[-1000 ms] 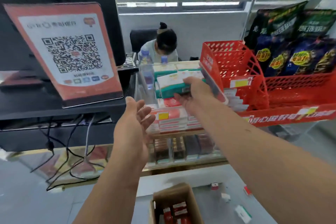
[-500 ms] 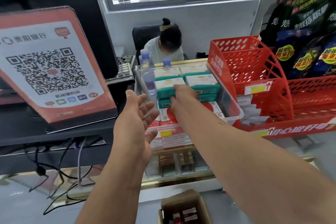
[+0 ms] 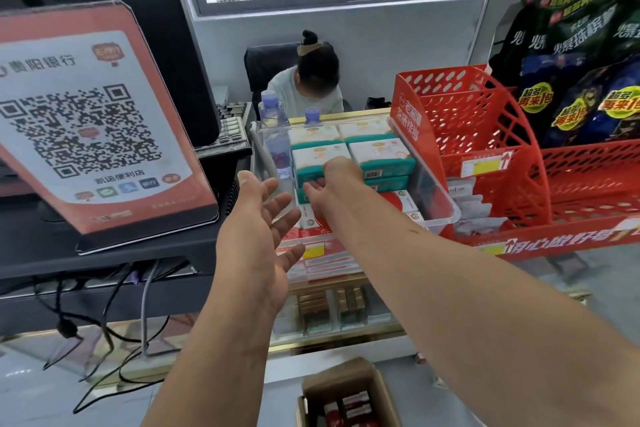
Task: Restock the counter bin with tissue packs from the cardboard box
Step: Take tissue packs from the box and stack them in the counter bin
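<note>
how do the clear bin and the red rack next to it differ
The clear bin has see-through solid walls; the red rack is opaque and perforated with slots. The clear bin is packed with teal and white tissue packs, where the right hand reaches in; the red rack's upper tiers look bare, with only small white packets low at its front. The clear bin sits lower; the red rack rises in steps. Both sit on the counter.

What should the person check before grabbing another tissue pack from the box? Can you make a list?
1. Teal tissue pack sits flat in the clear bin: ok.
2. Right hand has let go of it: cannot tell.
3. Left hand is open and carries nothing: ok.
4. Cardboard box holds more packs: ok.
5. Bin has room in front: cannot tell, the right arm hides it.
</note>
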{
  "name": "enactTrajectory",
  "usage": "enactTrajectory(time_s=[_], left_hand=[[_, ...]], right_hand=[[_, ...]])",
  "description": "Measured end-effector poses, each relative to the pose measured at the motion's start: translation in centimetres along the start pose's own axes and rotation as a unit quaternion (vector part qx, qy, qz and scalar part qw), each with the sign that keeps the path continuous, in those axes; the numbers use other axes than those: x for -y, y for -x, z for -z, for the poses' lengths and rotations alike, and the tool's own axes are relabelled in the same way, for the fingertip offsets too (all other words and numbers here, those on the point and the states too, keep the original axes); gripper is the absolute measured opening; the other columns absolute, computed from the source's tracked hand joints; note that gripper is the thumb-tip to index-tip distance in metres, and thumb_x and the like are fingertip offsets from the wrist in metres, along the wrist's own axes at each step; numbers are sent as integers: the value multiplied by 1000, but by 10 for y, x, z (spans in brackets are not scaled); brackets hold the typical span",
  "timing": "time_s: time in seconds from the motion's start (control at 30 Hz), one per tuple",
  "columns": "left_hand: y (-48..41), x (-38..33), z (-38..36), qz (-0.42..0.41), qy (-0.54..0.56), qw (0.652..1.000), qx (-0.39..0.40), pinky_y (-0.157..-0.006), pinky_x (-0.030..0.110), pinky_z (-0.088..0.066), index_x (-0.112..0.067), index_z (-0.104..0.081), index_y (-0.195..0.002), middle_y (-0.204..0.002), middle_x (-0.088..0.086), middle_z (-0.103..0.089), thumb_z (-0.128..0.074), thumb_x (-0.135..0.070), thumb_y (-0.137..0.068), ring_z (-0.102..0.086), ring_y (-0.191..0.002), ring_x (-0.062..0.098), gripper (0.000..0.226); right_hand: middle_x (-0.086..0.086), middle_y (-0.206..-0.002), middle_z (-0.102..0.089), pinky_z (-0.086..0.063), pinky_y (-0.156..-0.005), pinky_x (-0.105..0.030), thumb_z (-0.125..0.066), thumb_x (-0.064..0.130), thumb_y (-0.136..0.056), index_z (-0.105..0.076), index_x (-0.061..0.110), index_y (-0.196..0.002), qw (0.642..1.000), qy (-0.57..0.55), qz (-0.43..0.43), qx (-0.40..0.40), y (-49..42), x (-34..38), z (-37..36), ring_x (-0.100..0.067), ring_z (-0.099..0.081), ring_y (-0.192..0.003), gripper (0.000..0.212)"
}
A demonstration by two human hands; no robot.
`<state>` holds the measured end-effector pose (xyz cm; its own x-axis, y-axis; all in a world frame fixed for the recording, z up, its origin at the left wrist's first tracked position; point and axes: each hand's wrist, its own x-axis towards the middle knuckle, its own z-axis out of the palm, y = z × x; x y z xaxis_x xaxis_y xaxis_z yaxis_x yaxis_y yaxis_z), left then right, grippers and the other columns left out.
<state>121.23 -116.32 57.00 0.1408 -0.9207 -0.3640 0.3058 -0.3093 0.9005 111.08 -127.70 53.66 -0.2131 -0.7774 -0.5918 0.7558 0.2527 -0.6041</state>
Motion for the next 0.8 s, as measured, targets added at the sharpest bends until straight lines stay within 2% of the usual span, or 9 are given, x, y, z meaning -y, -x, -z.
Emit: enactTrajectory(time_s=[0.03,0.1,0.17,0.23,0.3,0.4,0.57,0.7,0.8], left_hand=[[1,0,1,0,0,1000,-3,-86,50,-47,-27,-65,-120,-115,-4,-71,-35,-65,-99,-67,-108,19,53],[2,1,4,0,0,1000,-8,-90,52,-46,-26,-65,-118,-116,-3,-71,-35,-64,-100,-66,-108,19,52],[4,2,7,2,1,1000,-9,-92,52,-46,-27,-65,-117,-116,-3,-70,-35,-64,-100,-66,-108,20,51],[9,4,11,5,2,1000,-5,-92,52,-46,-28,-64,-118,-117,-3,-70,-34,-65,-99,-65,-109,20,52],[14,7,16,9,7,1000,6,-91,52,-46,-27,-64,-119,-117,-3,-70,-34,-65,-100,-65,-109,20,53],[24,16,28,14,16,1000,21,-92,53,-46,-25,-64,-123,-118,-2,-70,-32,-66,-100,-66,-109,20,57],[34,62,52,45,9,998,45,-78,47,-47,-24,-65,-120,-116,-1,-72,-31,-65,-101,-68,-105,19,57],[37,120,70,91,-3,995,33,-101,58,-41,-26,-69,-109,-115,-3,-73,-32,-68,-99,-66,-107,18,56],[35,166,84,126,-15,992,19,-105,62,-38,-26,-66,-114,-117,-3,-71,-32,-65,-101,-66,-109,18,54]], right_hand=[[-14,-150,-40,-47,-92,-38,-37,13,-102,-34,7,-146,1000,13,20,-7,-3,1,4,-31,-47,-134,44],[-15,-148,-42,-47,-99,-36,-37,12,-103,-35,7,-145,1000,-10,4,-1,6,6,9,-31,-46,-135,43],[-17,-134,-53,-47,-105,-39,-45,10,-101,-39,10,-140,998,-68,-10,-15,19,9,14,-32,-54,-126,40],[-18,-117,-58,-53,-98,-42,-53,6,-96,-43,8,-133,998,-65,11,-21,35,11,21,-31,-61,-108,38],[-18,-109,-57,-56,-91,-41,-55,6,-96,-46,3,-126,997,-59,48,2,54,11,36,-29,-62,-97,31],[-19,-110,-57,-58,-88,-41,-55,7,-98,-52,2,-119,995,-66,74,30,91,8,69,-29,-63,-98,22],[-19,-109,-63,-61,-79,-39,-59,7,-96,-60,3,-115,995,-40,92,23,120,-28,139,-28,-68,-96,19],[-15,-93,-59,-61,-72,-36,-55,8,-99,-60,-1,-114,997,11,72,-22,107,-80,196,-27,-65,-91,18],[-13,-87,-57,-61,-76,-38,-57,10,-98,-59,0,-109,995,50,19,-81,79,-123,247,-27,-63,-86,14]])
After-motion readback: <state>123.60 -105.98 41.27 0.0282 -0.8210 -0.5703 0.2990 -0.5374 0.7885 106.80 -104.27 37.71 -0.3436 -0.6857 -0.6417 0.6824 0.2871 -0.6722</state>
